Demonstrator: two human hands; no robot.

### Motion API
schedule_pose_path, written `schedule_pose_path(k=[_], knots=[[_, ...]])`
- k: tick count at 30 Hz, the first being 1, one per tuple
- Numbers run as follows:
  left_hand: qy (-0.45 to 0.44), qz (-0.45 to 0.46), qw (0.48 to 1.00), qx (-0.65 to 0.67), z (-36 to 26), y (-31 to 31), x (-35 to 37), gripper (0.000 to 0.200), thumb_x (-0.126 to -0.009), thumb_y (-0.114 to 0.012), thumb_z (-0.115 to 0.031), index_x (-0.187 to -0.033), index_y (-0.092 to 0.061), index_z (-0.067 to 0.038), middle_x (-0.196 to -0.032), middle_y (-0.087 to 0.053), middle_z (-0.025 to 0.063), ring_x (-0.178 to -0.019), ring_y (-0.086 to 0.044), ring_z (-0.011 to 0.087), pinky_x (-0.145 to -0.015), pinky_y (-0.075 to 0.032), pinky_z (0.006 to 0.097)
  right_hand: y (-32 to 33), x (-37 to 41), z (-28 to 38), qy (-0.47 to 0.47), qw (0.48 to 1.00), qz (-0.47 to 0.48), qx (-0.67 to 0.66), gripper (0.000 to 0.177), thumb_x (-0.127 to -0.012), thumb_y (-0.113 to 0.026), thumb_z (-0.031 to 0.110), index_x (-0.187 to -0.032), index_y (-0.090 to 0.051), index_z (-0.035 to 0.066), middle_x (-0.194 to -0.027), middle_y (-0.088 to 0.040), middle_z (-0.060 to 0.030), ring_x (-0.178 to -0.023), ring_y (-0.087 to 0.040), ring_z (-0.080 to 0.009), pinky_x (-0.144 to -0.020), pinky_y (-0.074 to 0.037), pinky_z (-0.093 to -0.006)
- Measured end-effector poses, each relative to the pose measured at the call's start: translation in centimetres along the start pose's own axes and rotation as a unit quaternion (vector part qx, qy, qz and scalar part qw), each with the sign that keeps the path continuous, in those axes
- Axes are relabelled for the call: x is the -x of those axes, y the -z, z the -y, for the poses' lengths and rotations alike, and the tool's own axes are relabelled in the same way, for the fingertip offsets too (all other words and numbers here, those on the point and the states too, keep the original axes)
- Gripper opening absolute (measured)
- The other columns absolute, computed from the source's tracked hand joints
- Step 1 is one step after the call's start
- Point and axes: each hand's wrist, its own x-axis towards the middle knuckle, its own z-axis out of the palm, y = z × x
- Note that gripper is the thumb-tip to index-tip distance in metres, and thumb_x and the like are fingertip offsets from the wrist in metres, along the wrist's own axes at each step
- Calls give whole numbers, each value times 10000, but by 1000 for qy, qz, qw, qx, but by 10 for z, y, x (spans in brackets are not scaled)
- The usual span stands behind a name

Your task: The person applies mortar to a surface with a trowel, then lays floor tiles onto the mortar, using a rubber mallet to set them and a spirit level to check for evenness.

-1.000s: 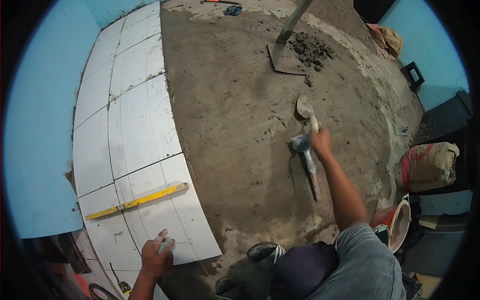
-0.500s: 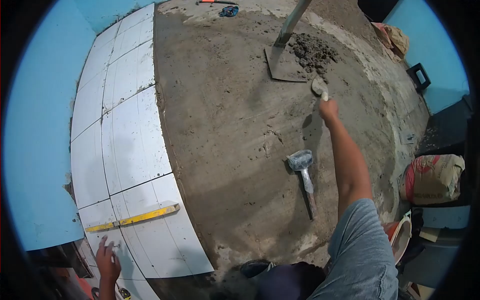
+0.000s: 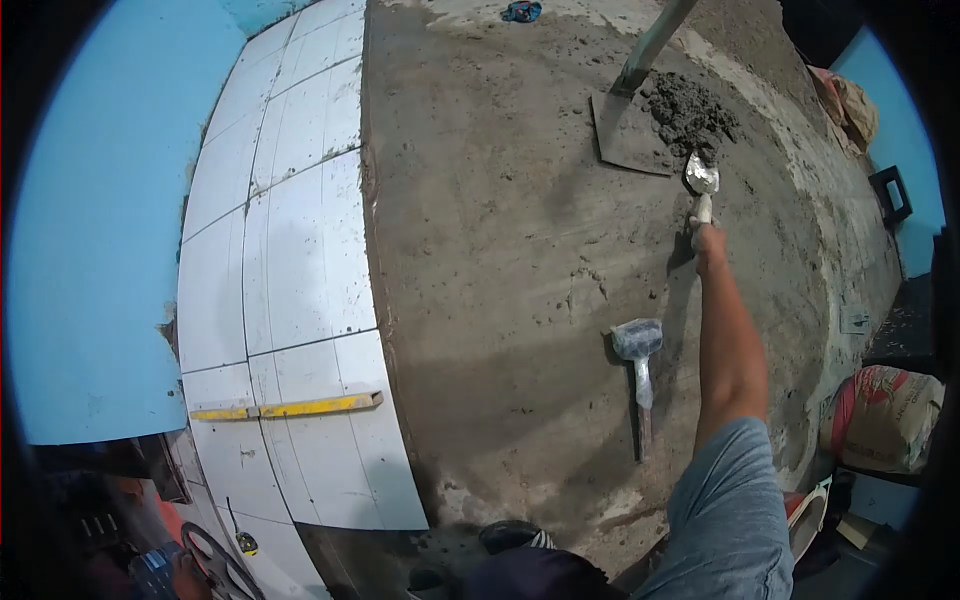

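Note:
My right hand [image 3: 708, 240] is closed around the pale handle of a trowel [image 3: 703, 177], arm stretched far forward. The trowel's shiny blade touches the near edge of a heap of wet mortar [image 3: 690, 108]. Beside that heap lies a shovel [image 3: 625, 140], its blade flat on the floor and its shaft rising out of view. Nearer to me, a mallet [image 3: 637, 342] with a plastic-wrapped head rests on the grey floor. My left hand does not show clearly in the current view.
White tiles [image 3: 310, 260] run along the blue wall on the left. Across them lies a yellow spirit level [image 3: 310, 406], with a tape measure [image 3: 246, 543] lower down. A paper sack [image 3: 885, 420] and a bucket [image 3: 806, 520] stand at the right.
My left hand has left its place over the tiles near the level. The trowel's blade has moved against the mortar and now shows its shiny face. The view has shifted, moving the scene rightward.

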Motion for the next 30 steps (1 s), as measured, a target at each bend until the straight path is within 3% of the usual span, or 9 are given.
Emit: schedule_pose_path(k=[4, 5, 8, 12, 18, 20, 22, 24, 30], knots=[[36, 19, 999, 5, -27, -9, 6, 656, -793, -791, -133, -1392, -568, 15, -1474, -539, 285, -1340, -532, 490, -1083, -485, 490, 23, 67, -19, 29, 999, 39, -14, 604, -890, -755, 168, -1447, -539, 76, -1096, -654, -71, -953, -607, -201, -824, -496, -391], [-94, -71, 993, -25, 24, -70, 6, 476, -802, -696, -29, -1270, -642, 40, -1398, -584, 318, -1278, -592, 474, -1090, -492, 487, 24, 116, 0, 8, 997, 69, -18, 615, -888, -742, 145, -1456, -519, 70, -1085, -650, -72, -922, -611, -192, -808, -505, -372], [-83, -25, 990, 109, -142, 0, -31, 520, -753, -684, 43, -1270, -670, -4, -1431, -603, 233, -1252, -619, 441, -1039, -516, 490, 27, 162, -31, 28, 969, 190, -155, 589, -851, -695, 69, -1409, -504, 50, -1044, -627, -82, -876, -617, -180, -787, -523, -327], [-281, -35, 945, 164, -251, -27, -67, 529, -766, -668, -9, -1289, -691, -84, -1371, -650, 174, -1124, -664, 390, -993, -527, 491, 18, 265, -42, 24, 938, 262, -226, 598, -786, -638, -9, -1365, -495, 29, -1063, -625, -98, -889, -643, -195, -808, -548, -339], [-568, -72, 799, 180, -384, -34, -55, 432, -815, -724, -115, -1246, -696, -106, -1348, -674, 136, -1194, -663, 309, -976, -526, 436, 5, 428, -77, 42, 962, 267, 45, 577, -779, -664, -63, -1327, -520, 50, -1168, -604, -94, -1031, -615, -210, -911, -515, -352], [-604, -96, 769, 186, -402, -40, -45, 452, -819, -733, -141, -1268, -681, -112, -1357, -664, 127, -1172, -668, 287, -965, -526, 435, 7, 459, -110, 83, 946, 300, 89, 580, -807, -698, -36, -1347, -499, 41, -1228, -581, -120, -1092, -603, -246, -970, -506, -383], [-617, -47, 762, 190, -406, -48, -30, 480, -816, -739, -154, -1289, -667, -116, -1362, -650, 122, -1163, -661, 276, -966, -518, 428, 9, 489, -130, 324, 867, 275, 260, 634, -836, -714, 26, -1427, -485, 31, -1301, -616, -266, -1196, -639, -433, -1028, -502, -493], [-632, -27, 757, 163, -405, -57, -18, 492, -815, -743, -166, -1298, -661, -119, -1357, -642, 118, -1165, -650, 269, -971, -509, 422, 11, 521, -102, 258, 836, 317, 367, 666, -836, -689, 33, -1469, -486, 65, -1347, -593, -332, -1203, -606, -532, -1020, -504, -545], [-641, -26, 762, 92, -402, -62, -12, 461, -827, -732, -184, -1280, -670, -125, -1289, -645, 98, -1207, -605, 253, -985, -482, 401, 18, 517, -101, 422, 752, 244, 445, 692, -848, -594, 48, -1526, -472, 111, -1316, -613, -311, -1140, -623, -536, -982, -510, -588]])
